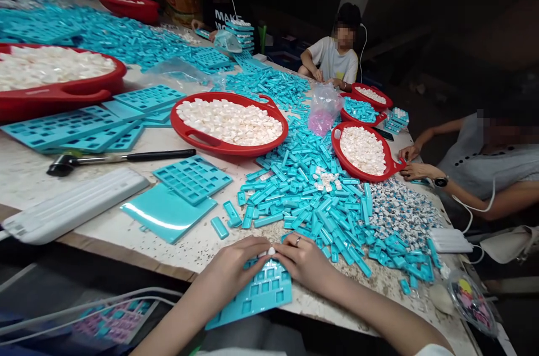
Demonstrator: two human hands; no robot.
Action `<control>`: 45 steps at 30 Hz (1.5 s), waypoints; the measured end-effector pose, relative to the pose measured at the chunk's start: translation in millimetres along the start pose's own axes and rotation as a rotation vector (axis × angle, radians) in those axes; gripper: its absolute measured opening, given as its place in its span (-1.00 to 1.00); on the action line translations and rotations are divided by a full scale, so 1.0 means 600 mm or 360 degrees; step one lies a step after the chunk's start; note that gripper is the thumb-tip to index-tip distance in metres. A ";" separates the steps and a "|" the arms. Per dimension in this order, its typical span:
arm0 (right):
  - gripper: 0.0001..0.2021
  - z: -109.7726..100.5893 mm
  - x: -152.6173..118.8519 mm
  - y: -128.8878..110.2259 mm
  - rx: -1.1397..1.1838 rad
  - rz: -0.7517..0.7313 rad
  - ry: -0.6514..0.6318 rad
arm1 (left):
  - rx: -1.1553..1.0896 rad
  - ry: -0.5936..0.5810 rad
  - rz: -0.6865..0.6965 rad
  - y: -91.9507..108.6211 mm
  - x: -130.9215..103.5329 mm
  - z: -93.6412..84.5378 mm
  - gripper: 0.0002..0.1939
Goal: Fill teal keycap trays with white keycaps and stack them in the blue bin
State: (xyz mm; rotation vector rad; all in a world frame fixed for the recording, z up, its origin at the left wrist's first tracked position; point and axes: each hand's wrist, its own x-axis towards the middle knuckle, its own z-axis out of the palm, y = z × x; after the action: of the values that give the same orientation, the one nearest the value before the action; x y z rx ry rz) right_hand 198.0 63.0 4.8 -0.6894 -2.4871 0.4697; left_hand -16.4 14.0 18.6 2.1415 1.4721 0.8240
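At the table's front edge, a blue plastic panel with rows of square openings lies tilted toward me under both hands. My left hand grips its upper part, fingers bent over the far edge and thumb on the face. From the other side my right hand, with a ring on one finger, is closed with its fingertips at a small white cap-like piece. That piece sits between the two hands at the panel's top. The fingertips hide part of the panel there.
Loose blue bar-shaped pieces are heaped ahead. Red basins hold white pieces. More blue panels, a black-handled hammer-like tool and a long white plastic case lie left. Several people sit around the table, one at right.
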 end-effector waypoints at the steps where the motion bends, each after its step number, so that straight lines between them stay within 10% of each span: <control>1: -0.72 -0.001 0.001 0.000 0.0013 0.0006 -0.0008 | 0.0027 -0.0025 -0.0014 0.004 0.003 -0.002 -0.66; 20: -0.82 -0.002 0.003 0.005 0.0228 0.0041 0.0267 | 0.0617 0.0174 0.0185 0.015 -0.002 -0.010 -0.69; 31: -0.78 0.000 0.000 0.008 0.0482 -0.0002 0.0289 | -0.0124 -0.0017 -0.0190 0.032 0.003 -0.030 -0.70; 38: -0.73 -0.006 0.001 -0.002 0.0429 -0.0149 0.0355 | -0.0509 -0.0629 -0.0381 0.037 0.048 -0.059 -0.56; 45: -0.75 0.001 0.000 0.001 0.0519 -0.0077 0.0425 | -0.0618 -0.0585 -0.0398 0.026 0.051 -0.046 -0.54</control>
State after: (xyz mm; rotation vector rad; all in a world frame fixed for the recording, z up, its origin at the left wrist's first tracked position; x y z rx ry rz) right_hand 198.0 63.2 4.2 -0.5216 -2.1080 0.6972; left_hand -16.1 36.9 56.1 1.6726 1.2369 0.5359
